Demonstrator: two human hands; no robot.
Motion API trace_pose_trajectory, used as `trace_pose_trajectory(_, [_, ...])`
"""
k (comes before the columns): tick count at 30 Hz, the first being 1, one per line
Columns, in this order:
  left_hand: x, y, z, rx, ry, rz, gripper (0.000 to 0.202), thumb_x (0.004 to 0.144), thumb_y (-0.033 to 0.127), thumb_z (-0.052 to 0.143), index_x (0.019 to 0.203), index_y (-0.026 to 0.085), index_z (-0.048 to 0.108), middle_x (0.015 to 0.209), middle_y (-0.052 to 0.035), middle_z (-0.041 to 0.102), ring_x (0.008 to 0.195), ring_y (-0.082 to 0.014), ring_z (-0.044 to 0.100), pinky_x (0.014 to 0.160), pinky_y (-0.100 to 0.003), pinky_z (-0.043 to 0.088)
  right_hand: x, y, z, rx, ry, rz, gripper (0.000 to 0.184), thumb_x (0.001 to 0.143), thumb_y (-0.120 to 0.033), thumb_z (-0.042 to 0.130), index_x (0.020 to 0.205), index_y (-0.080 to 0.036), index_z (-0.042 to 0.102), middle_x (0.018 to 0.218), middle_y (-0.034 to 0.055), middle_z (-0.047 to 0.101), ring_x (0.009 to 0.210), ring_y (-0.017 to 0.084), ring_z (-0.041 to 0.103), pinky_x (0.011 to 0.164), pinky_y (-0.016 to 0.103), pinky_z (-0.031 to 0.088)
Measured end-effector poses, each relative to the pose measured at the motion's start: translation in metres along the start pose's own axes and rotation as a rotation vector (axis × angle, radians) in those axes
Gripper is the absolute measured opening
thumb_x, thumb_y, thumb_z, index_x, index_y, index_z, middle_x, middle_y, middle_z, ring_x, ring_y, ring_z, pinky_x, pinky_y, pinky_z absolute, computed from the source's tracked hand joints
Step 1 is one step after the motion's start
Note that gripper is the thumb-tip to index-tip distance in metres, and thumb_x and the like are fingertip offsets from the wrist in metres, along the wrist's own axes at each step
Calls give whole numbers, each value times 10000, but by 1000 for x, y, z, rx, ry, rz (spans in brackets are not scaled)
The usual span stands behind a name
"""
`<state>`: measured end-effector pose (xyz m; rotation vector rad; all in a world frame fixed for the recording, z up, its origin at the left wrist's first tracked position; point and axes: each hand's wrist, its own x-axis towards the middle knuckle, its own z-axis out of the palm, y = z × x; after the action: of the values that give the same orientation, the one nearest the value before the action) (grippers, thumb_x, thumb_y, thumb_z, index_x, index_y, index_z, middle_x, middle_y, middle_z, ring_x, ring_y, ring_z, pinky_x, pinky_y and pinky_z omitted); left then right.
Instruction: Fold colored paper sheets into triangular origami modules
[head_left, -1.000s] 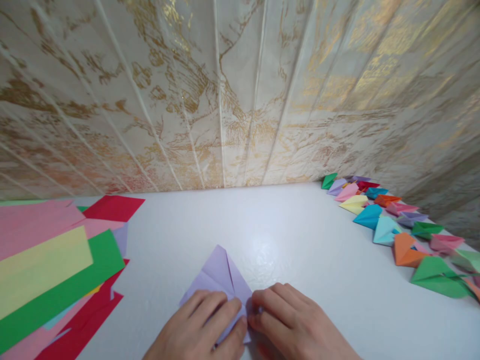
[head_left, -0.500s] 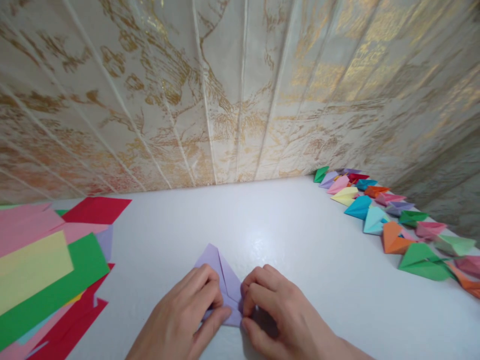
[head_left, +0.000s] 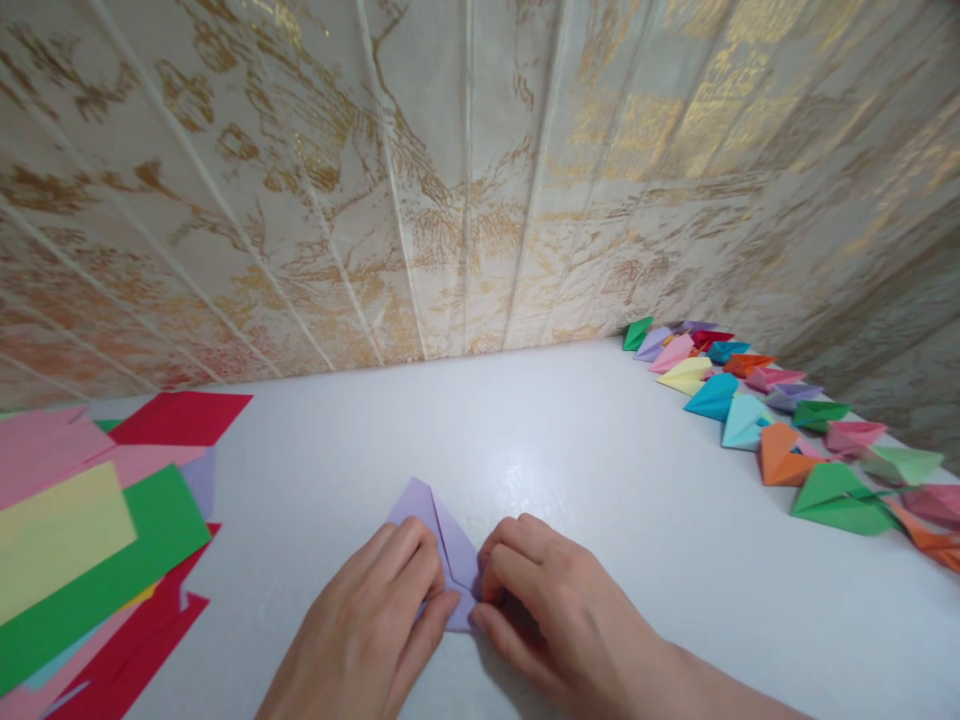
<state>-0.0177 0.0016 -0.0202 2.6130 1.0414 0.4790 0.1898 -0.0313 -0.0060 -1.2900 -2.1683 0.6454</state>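
Observation:
A partly folded sheet of lilac paper (head_left: 454, 540) lies on the white table, its pointed end facing away from me. Two flaps meet along a middle crease. My left hand (head_left: 382, 605) is closed on the left side of the paper, thumb and curled fingers pressing near its lower edge. On the other side my right hand (head_left: 551, 605) pinches the lower right corner between thumb and fingers. Both hands cover parts of the folded lower edge.
Loose coloured paper sheets (head_left: 67, 540) are piled at the left. Several folded paper pieces, among them a green one (head_left: 840, 497) and an orange one (head_left: 780, 455), stand in rows along the right. A gold-patterned wall (head_left: 450, 200) rises behind the white table (head_left: 360, 420).
The view has shifted slightly, so everything sits a little further left and higher. Both hands stay on the lilac paper, the right thumb slightly closer in at its lower corner.

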Motion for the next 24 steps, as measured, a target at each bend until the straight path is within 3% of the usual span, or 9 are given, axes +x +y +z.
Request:
trace_pose_trajectory(10, [1, 0, 6, 97, 12, -23, 137, 1003, 219, 420, 948, 235, 544, 913, -9, 581, 840, -239, 600, 742, -406, 525, 3, 3, 7, -142, 36, -70, 168, 781, -21, 620, 745, -175, 563, 773, 28, 590, 703, 162, 543, 622, 251, 424])
trace_pose_trajectory(18, [1, 2, 6, 139, 48, 7, 142, 991, 199, 420, 905, 236, 526, 860, -3, 578, 787, -232, 608, 692, -387, 518, -3, 0, -7, -30, 0, -52, 74, 849, -93, 612, 866, -163, 595, 832, 38, 614, 741, 162, 547, 669, 256, 430])
trace_pose_trajectory(24, [5, 5, 7, 193, 103, 44, 136, 946, 153, 441, 849, 227, 501, 799, -9, 557, 711, -234, 603, 610, -371, 514, -9, 4, -11, 24, -26, -132, 183, 852, -11, 542, 911, -172, 606, 930, 60, 649, 823, 170, 560, 744, 260, 449])
